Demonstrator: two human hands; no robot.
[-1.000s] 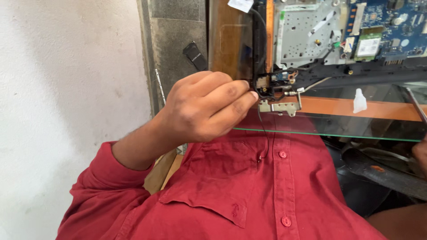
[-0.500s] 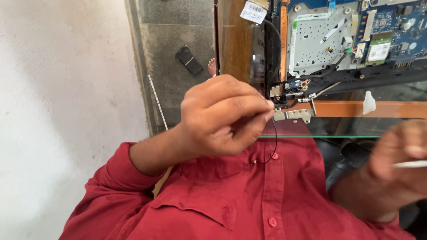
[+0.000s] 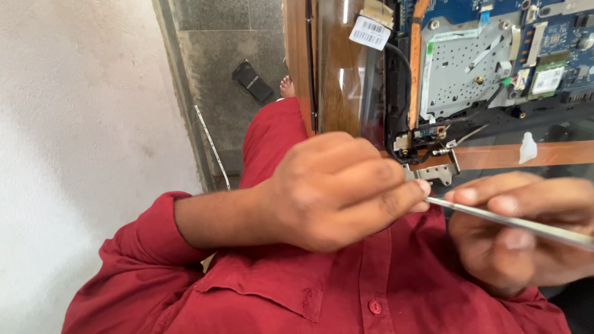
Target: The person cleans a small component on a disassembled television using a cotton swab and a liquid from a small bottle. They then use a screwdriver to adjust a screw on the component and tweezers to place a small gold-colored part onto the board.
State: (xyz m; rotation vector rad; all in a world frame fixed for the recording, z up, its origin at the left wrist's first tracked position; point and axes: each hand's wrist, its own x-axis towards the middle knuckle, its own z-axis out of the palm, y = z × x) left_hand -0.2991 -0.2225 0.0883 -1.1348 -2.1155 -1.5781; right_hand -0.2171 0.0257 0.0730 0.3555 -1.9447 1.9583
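My left hand [image 3: 328,192] is curled in the middle of the view, with thumb and forefinger pinched on the tip of a thin silver metal tool [image 3: 495,216]. My right hand [image 3: 520,241] grips the shaft of that tool at the right. Both hands hover just in front of a small metal hinge bracket [image 3: 436,173] at the corner of an opened laptop [image 3: 470,74]. The laptop's blue circuit board and silver metal plate are exposed. My red shirt fills the bottom of the view.
The laptop lies on a glass-topped wooden table [image 3: 334,80]. A white barcode label [image 3: 369,32] sits by the laptop's edge. On the stone floor lie a black flat object [image 3: 252,80] and a thin rod [image 3: 210,145]. A white wall [image 3: 80,124] is at left.
My right hand has come in from the right with the metal tool, and its tip now meets my left fingertips. The view has shifted so the laptop appears closer.
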